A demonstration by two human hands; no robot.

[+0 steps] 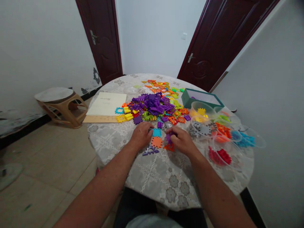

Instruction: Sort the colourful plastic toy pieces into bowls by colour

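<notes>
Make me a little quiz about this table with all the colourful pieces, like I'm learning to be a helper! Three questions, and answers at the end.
1. True or false: in the picture, the orange square tile lies just below the light-blue square tile.

2. Which hand is nearest the purple piece just right of those two tiles?
A. Left
B. Right

3. What long, thin thing lies along the near edge of the cream paper?

Key:
1. True.
2. B, the right hand.
3. A ruler.
</notes>
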